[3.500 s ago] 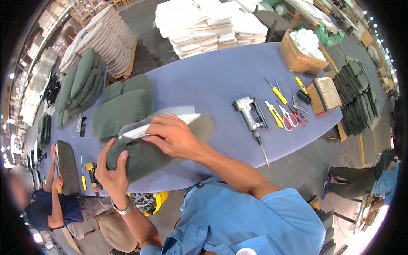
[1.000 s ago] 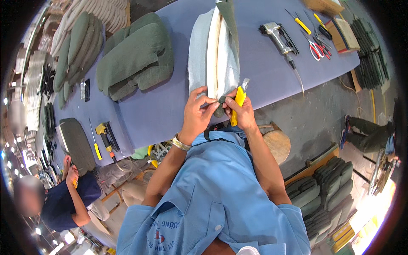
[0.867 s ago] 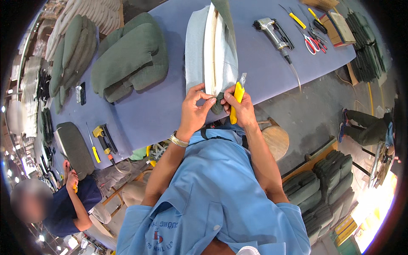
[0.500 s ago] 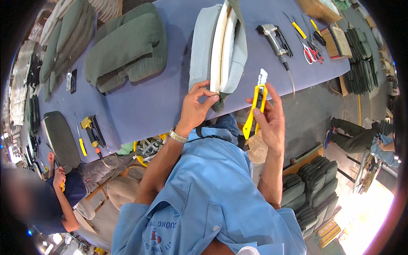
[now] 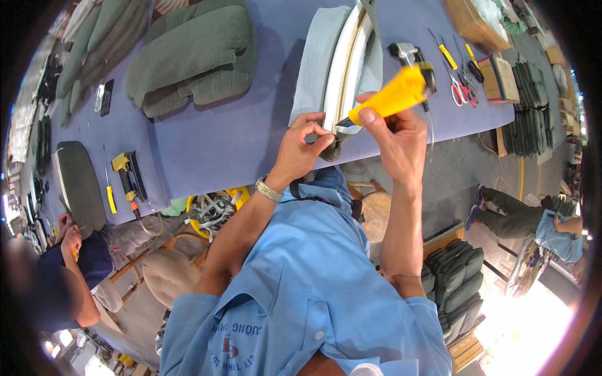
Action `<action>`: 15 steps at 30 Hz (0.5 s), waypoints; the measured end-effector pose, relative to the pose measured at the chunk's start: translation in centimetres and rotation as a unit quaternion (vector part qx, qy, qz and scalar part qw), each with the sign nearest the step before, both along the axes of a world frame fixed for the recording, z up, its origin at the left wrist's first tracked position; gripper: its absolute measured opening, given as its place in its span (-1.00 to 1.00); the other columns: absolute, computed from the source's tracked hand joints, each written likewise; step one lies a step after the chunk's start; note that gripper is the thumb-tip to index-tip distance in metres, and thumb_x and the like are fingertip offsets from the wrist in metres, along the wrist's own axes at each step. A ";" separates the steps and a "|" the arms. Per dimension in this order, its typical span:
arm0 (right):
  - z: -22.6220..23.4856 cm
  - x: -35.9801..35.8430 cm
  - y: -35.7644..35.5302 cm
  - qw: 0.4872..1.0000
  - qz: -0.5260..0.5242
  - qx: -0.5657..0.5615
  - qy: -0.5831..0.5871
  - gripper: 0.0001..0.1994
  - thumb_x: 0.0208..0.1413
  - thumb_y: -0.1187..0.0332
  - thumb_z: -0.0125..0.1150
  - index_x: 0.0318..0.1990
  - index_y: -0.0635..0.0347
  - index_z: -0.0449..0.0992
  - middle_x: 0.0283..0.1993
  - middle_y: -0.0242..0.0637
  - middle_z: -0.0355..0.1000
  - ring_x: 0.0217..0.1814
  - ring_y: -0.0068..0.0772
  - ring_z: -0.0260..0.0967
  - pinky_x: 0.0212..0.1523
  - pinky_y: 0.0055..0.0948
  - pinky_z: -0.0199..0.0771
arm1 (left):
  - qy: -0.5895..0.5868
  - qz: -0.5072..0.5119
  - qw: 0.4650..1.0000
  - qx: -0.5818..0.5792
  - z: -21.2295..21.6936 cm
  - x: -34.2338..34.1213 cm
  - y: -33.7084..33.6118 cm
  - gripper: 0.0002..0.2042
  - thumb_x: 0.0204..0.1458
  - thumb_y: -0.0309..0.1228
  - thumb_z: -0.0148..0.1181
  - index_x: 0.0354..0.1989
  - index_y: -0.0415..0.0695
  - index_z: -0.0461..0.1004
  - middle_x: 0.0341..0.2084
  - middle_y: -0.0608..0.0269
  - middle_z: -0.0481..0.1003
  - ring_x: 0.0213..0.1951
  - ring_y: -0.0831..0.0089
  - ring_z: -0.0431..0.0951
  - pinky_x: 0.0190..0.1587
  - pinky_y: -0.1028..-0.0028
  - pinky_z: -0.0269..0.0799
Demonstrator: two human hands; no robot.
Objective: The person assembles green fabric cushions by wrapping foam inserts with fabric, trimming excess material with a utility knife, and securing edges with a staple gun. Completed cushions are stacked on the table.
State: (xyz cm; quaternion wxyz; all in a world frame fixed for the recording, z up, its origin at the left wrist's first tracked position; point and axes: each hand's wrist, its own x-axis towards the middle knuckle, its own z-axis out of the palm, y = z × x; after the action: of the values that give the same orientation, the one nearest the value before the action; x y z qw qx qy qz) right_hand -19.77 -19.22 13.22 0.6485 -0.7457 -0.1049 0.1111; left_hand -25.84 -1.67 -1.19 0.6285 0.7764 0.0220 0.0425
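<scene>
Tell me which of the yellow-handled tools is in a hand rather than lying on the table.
The yellow utility knife in the right hand, blade at the cushion panel's edge. The yellow cutter by the scissors and the yellow power tool at left lie untouched.

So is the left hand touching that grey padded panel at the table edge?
Touching. The head view shows the left hand pinching the near end of the grey padded panel, fingers pressed on its fabric, no gap. The right hand holds a yellow utility knife beside it.
</scene>
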 end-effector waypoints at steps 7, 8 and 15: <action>-3.0 3.7 5.3 0.988 0.007 0.142 0.065 -0.81 0.16 0.36 0.30 -0.18 0.27 0.48 -0.42 -0.34 0.51 -0.42 -0.57 0.44 -0.36 -0.50 0.40 | 0.045 0.013 0.996 -0.075 0.4 0.0 -0.8 -0.84 0.09 -0.42 0.42 -0.26 -0.24 0.62 0.17 0.12 0.45 0.04 0.37 0.58 -0.06 0.43 0.63; -3.8 3.9 5.9 0.992 0.001 0.113 0.054 -0.81 0.17 0.36 0.28 -0.17 0.26 0.46 -0.42 -0.33 0.52 -0.41 -0.59 0.42 -0.38 -0.51 0.38 | 0.055 0.016 0.994 -0.091 0.4 0.0 -1.0 -0.85 0.09 -0.43 0.42 -0.26 -0.24 0.61 0.17 0.12 0.45 0.04 0.37 0.58 -0.06 0.43 0.63; -8.4 4.0 5.0 0.997 -0.072 0.005 0.025 -0.82 0.18 0.43 0.24 -0.14 0.30 0.43 -0.47 -0.28 0.50 -0.45 -0.54 0.47 -0.41 -0.48 0.43 | 0.024 0.003 0.993 -0.117 -0.5 -0.1 -0.2 -0.88 0.12 -0.46 0.39 -0.23 -0.23 0.63 0.21 0.09 0.41 0.07 0.35 0.55 -0.05 0.43 0.62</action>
State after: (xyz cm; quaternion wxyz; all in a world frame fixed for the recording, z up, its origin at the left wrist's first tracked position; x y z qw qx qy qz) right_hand -15.81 -14.26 4.85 0.6610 -0.7451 -0.0355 0.0820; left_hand -25.95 -1.83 -1.74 0.7142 0.6981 0.0445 0.0226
